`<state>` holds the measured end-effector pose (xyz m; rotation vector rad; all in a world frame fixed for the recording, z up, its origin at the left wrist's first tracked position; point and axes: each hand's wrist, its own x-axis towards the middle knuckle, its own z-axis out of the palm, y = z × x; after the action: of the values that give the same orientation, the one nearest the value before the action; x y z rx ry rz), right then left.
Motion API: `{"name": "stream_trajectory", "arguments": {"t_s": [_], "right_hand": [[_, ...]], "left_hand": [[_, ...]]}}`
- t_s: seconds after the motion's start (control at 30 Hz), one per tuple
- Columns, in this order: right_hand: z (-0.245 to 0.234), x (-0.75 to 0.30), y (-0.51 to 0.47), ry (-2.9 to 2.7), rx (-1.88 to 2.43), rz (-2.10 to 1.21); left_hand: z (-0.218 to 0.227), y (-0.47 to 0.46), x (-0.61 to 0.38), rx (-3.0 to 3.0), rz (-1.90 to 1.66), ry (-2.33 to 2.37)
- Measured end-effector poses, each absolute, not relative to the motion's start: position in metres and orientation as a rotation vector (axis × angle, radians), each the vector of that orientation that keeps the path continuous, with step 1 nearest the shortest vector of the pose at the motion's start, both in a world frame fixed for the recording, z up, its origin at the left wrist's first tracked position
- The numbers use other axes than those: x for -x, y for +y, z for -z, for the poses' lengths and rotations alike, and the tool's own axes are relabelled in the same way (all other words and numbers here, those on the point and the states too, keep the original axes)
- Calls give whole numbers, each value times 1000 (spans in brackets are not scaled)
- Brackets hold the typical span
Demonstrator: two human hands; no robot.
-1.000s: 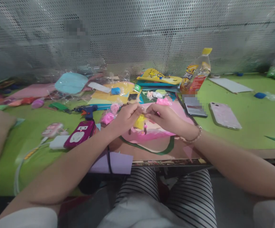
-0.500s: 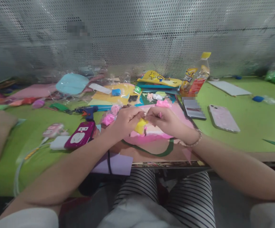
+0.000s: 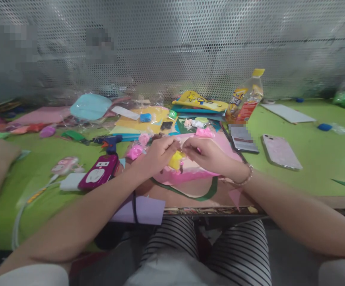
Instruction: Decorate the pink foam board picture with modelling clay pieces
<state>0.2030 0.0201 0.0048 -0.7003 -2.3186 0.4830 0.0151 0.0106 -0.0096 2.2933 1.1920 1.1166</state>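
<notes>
Head view. Left hand and right hand: fingertips drawn nearly together; whether either pinches anything, cannot tell. Yellow piece: over pink sheet, at seven o'clock from the fingertips, nearer the left hand; compact, long axis unclear. Bounds: pink packet, nine o'clock; pink lump, two; dark phone, three; front table edge, six, beyond green border.

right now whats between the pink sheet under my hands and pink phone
In the head view, the dark-edged phone lies between the pink sheet and pink phone.
</notes>
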Motion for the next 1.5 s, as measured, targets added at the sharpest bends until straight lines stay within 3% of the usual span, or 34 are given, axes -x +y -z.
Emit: {"name": "stream_trajectory", "arguments": {"t_s": [0.43, 0.83, 1.2, 1.4, 1.5], "right_hand": [[-11, -198, 12, -2238, 699, -662], [-2, -203, 21, -2342, 650, -419], [-6, -204, 18, -2334, 675, -473], [-19, -208, 19, -2442, 804, -379], [-34, -208, 38, -2428, 927, -216]], "left_hand": [[3, 4, -19, -2423, -1210, 1189], [2, 3, -20, -2474, -1122, 1024], [0, 3, -17, -2568, -1167, 1050], [-4, 9, -11, -2469, -1122, 1242], [-13, 16, 7, -2509, -769, 1703]]}}
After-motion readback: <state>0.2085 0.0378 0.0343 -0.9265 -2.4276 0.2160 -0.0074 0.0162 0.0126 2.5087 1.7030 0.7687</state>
